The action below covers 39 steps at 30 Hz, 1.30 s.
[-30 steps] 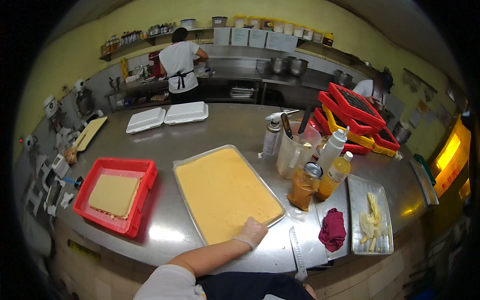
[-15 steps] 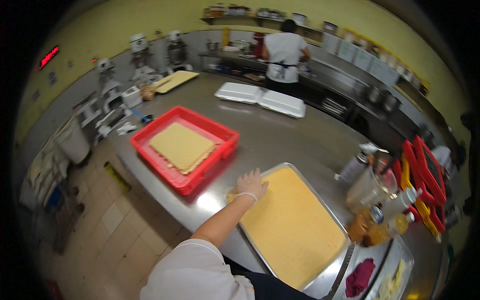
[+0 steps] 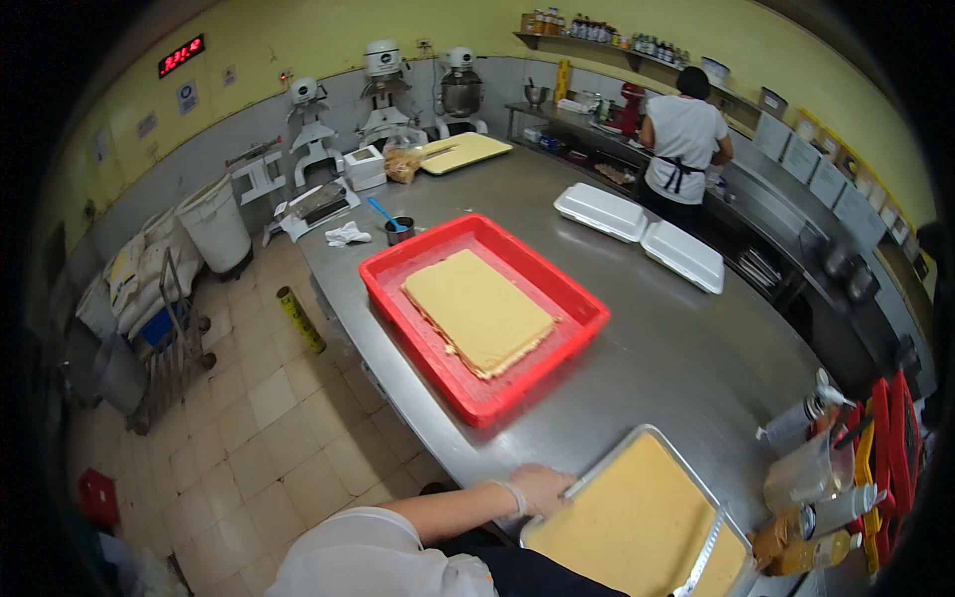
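My left hand (image 3: 542, 490), in a clear thin glove, is at the left corner of a metal sheet pan (image 3: 657, 434). Its fingers curl over the rim, their tips partly lost in blur. A flat yellow sheet of cake (image 3: 632, 507) fills the pan. Over the cake's right part slants a long serrated knife (image 3: 702, 552); its handle runs out of the bottom edge. My right hand is out of the picture. Just beyond the pan sits a red plastic crate (image 3: 587, 323) with a layered rectangular cake (image 3: 477, 308) lying inside.
Bottles (image 3: 816, 552) and a clear jug (image 3: 801, 476) crowd the right side beside stacked red crates (image 3: 885, 468). White foam boxes (image 3: 637, 234) lie farther back on the steel table (image 3: 686, 348). Another person (image 3: 684, 139) stands at the back counter. Mixers (image 3: 383, 95) line the wall.
The view has swung left, so things appear shifted right and down. The knife has come from beside the pan to over the cake. My left hand has shifted from the cake's top to the rim.
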Motion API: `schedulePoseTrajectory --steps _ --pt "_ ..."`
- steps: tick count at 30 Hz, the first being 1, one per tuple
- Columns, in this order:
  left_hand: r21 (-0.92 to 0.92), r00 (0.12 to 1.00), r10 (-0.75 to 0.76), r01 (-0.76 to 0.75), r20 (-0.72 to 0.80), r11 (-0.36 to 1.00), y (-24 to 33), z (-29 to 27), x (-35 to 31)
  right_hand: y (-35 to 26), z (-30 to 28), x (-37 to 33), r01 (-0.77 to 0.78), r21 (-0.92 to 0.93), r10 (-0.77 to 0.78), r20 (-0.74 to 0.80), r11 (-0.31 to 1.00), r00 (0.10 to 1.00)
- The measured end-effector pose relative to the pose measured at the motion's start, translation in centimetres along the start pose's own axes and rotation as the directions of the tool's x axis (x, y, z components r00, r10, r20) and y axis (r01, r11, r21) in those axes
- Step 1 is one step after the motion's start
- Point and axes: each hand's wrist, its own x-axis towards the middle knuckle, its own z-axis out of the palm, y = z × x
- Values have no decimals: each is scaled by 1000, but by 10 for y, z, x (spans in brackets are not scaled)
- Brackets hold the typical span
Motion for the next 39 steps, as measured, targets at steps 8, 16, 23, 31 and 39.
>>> schedulePoseTrajectory --steps 8,16,23,31,39 --pt "-395 893 292 -418 -342 818 -109 -106 -36 -101 58 -19 103 -368 -278 -463 924 841" --pt "-570 459 -389 -369 -799 734 -306 -201 -65 -327 141 87 711 -188 -721 -364 677 590" --pt "-630 263 -572 -302 -777 716 -504 -281 -73 -633 294 57 980 111 -968 -171 164 181" --pt "-572 519 -587 211 -622 793 -561 -330 -3 -869 508 12 952 95 -934 246 290 259" --pt "-522 603 -553 250 -575 815 -553 -354 1 -879 554 25 638 472 -782 494 609 380"
